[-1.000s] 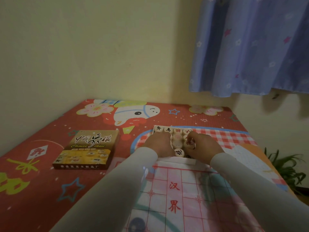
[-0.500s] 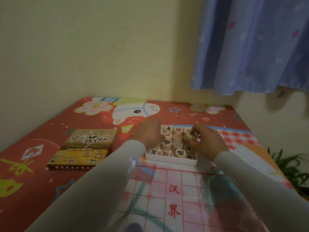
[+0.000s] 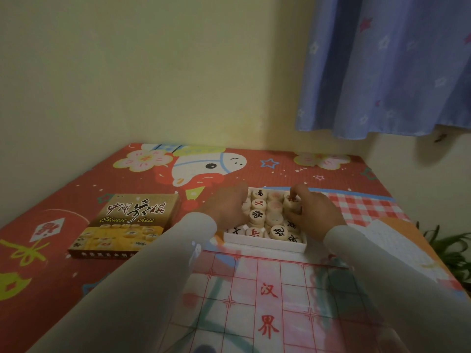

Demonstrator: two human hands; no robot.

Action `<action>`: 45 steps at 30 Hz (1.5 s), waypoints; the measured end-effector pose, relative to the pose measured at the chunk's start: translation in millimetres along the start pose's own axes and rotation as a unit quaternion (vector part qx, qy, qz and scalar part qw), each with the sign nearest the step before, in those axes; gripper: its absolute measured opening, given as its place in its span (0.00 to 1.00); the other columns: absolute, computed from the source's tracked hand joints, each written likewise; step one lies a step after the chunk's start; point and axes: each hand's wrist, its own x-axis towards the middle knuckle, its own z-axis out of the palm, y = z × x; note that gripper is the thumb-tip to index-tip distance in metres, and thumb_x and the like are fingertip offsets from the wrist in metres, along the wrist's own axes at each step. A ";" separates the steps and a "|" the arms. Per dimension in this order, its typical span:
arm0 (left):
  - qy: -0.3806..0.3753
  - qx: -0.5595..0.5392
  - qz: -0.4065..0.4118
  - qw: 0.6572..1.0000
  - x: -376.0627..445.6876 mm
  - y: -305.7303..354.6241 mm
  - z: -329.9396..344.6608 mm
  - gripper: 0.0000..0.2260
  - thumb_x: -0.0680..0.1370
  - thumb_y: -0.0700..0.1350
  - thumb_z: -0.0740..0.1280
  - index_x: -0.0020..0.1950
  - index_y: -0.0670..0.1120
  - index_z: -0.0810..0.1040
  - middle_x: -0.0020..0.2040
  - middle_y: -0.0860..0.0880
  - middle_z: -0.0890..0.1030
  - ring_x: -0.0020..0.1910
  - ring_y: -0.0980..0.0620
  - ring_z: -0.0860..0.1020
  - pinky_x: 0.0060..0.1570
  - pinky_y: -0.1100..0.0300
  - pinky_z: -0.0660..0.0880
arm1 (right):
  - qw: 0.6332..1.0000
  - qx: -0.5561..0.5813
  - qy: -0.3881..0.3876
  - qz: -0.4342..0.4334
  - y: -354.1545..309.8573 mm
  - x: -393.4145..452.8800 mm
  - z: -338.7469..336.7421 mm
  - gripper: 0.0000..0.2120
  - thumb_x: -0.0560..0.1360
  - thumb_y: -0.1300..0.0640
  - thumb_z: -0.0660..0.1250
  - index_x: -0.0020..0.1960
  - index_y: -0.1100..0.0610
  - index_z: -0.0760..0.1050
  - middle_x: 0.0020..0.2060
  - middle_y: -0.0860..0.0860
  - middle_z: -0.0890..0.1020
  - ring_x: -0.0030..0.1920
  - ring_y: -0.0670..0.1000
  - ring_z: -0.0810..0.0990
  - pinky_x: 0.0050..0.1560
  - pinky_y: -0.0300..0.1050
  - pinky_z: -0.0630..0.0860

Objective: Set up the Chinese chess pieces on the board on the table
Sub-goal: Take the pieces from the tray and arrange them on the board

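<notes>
1. Lid/box, far left on the table cover: brown-yellow, lying flat, well apart from the hands. Print reads "Chinese chess" under large Chinese characters; small line on its near edge too blurred to read.
2. Left hand: resting over the left side of the white tray, fingers curled down among the pieces. Fingertips hidden, so can't tell if it holds a piece.
3. Pieces: round pale wooden discs, packed in the tray in stacked rows, red or black characters on top. Legible: black 馬 at far row, red 兵 and black 炮 at near row; others too small.
4. Right hand: at the tray's right side, thumb and fingers pinching one red-marked piece at the far right corner, approx level with its neighbours.
5. Board: thin sheet w/ red grid, nearer than the tray, its far edge just beside the tray's near wall. No pieces on the visible part. Red "汉界" printed mid-sheet.
6. Key relation: board lies near-side of both hands, so a picked piece must travel toward the viewer. Right hand, already gripping, looks first to go.
</notes>
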 end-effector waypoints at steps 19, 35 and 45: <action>0.030 0.000 -0.013 0.999 30.9 5.4 2.6 0.20 0.72 0.41 0.70 0.58 0.47 0.63 0.51 0.45 0.75 0.46 0.44 0.74 0.37 0.55 0.69 | 0.995 0.097 0.009 0.032 -25.7 22.4 14.4 0.21 0.68 0.51 0.74 0.52 0.50 0.65 0.41 0.51 0.78 0.41 0.54 0.77 0.39 0.48 0.76; 0.079 -0.345 0.005 0.935 25.2 -10.2 4.2 0.21 0.70 0.37 0.69 0.47 0.53 0.58 0.38 0.53 0.68 0.37 0.50 0.70 0.37 0.56 0.71 | 0.966 0.249 0.051 0.048 -25.4 11.2 -2.6 0.16 0.69 0.60 0.73 0.51 0.52 0.69 0.40 0.44 0.76 0.40 0.43 0.75 0.37 0.33 0.68; 0.049 -0.888 -0.176 0.423 -19.9 9.8 -14.6 0.10 0.78 0.44 0.65 0.53 0.39 0.70 0.46 0.40 0.72 0.39 0.44 0.75 0.26 0.59 0.79 | 0.927 0.374 0.014 0.027 -59.8 -7.1 -55.8 0.20 0.65 0.61 0.76 0.52 0.51 0.72 0.43 0.47 0.82 0.41 0.47 0.80 0.47 0.44 0.79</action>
